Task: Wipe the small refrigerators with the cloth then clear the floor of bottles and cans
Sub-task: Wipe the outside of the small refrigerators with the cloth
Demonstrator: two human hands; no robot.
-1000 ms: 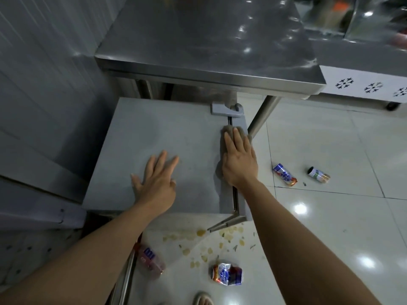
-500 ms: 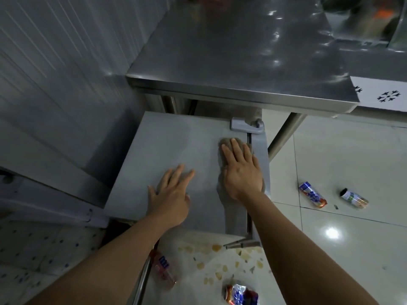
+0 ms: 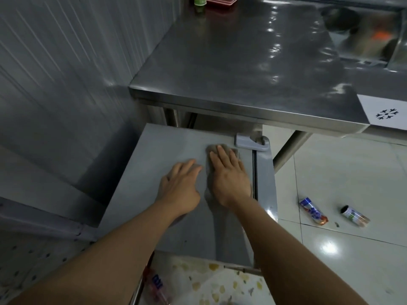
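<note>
A small grey refrigerator (image 3: 154, 164) stands low under a steel table, and I look down on its flat top. My right hand (image 3: 229, 175) presses flat on a grey cloth (image 3: 214, 148) near the top's right side, just left of the door gap and hinge (image 3: 252, 143). My left hand (image 3: 180, 186) lies flat and spread on the bare top beside it, almost touching the cloth. On the white floor tiles to the right lie a crushed blue and red can (image 3: 312, 211) and a second can (image 3: 354, 216). A plastic bottle (image 3: 156, 285) lies at the bottom, partly behind my left arm.
The steel table (image 3: 242, 62) overhangs the back of the refrigerator, its leg (image 3: 288, 148) slanting down at the right. A ribbed grey wall (image 3: 55, 84) closes the left side. Yellowish spill spots (image 3: 220, 282) mark the floor in front. A white unit with a snowflake mark (image 3: 386, 114) stands at far right.
My right hand and the cloth have slid left and slightly back, away from the door gap. My left hand has drawn closer to the right one. The view has tilted up and left.
</note>
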